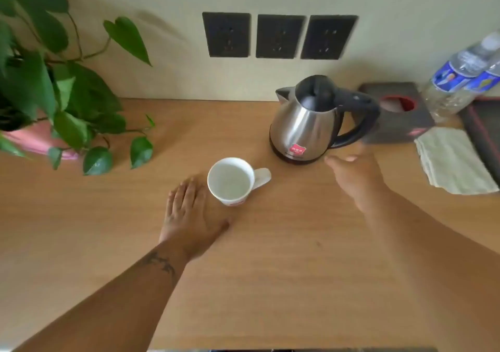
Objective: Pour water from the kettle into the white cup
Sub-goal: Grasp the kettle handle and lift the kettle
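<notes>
Neither of our hands grips anything: our right hand (354,178), fingers loose, hovers just below the steel kettle (308,124) and its black handle. Our left hand (189,213) lies flat on the wooden table (270,270), beside the white cup (230,181).

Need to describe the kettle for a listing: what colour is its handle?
Black; the kettle has a black handle, clearest in the head view.
</notes>
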Motion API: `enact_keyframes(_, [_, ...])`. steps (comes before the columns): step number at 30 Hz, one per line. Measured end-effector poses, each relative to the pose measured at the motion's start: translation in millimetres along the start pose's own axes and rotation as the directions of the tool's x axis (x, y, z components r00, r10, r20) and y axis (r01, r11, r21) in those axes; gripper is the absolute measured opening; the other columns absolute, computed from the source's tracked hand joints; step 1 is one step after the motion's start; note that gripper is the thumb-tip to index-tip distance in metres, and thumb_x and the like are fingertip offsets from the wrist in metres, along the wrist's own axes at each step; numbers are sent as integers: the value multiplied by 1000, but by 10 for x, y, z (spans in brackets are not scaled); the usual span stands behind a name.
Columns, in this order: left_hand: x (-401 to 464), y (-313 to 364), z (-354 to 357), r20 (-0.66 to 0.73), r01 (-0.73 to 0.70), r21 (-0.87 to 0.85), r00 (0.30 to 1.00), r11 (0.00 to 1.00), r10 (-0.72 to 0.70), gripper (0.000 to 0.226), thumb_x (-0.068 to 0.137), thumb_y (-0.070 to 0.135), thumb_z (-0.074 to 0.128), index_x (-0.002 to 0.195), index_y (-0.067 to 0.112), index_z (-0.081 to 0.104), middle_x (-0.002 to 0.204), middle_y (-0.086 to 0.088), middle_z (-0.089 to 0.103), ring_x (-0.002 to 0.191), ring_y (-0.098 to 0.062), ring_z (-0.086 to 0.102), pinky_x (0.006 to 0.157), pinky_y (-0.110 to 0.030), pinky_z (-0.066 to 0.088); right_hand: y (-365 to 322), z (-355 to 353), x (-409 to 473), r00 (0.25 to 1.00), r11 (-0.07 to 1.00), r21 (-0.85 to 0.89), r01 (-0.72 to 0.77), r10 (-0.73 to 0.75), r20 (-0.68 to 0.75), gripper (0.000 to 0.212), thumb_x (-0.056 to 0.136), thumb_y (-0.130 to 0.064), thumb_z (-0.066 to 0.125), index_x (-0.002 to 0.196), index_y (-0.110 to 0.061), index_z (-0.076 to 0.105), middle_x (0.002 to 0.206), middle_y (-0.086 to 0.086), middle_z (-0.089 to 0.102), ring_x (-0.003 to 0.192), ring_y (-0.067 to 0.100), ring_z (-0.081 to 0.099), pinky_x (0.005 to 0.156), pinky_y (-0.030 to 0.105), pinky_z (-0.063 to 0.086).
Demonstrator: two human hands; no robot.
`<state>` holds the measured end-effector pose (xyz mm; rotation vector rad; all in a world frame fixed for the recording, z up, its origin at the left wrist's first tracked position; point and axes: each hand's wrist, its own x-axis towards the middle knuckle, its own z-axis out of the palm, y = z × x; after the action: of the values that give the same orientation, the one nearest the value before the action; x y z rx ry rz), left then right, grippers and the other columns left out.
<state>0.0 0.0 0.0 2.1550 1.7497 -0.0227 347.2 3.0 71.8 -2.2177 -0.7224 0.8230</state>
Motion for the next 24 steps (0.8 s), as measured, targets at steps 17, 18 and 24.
enact_keyframes(17, [34,-75,148,-168,-38,-15,985,999,35,99,78,79,46,156,27,15,168,-2,20,155,-19,2,124,-41,-4,-210,-56,155,940,892,342,295,-208,-269,18,69,-15,67,68,-32,66,59,-16,64,58,0,56,54,19,45])
enact_keyframes(18, [34,-78,147,-169,-37,-16,985,999,34,99,78,79,46,157,27,16,168,-2,19,155,-19,2,124,-40,-5,-215,-66,95,942,890,343,300,-221,-252,19,68,-14,67,66,-33,67,58,-17,64,58,2,56,55,20,46])
enact_keyframes(24, [27,-75,141,-178,-50,-9,983,999,48,100,79,80,42,157,24,16,168,-2,16,155,-19,0,125,-40,-6,-248,-30,-264,950,868,387,312,-296,-103,24,65,-8,65,53,-29,63,46,-17,56,47,-4,52,45,10,41])
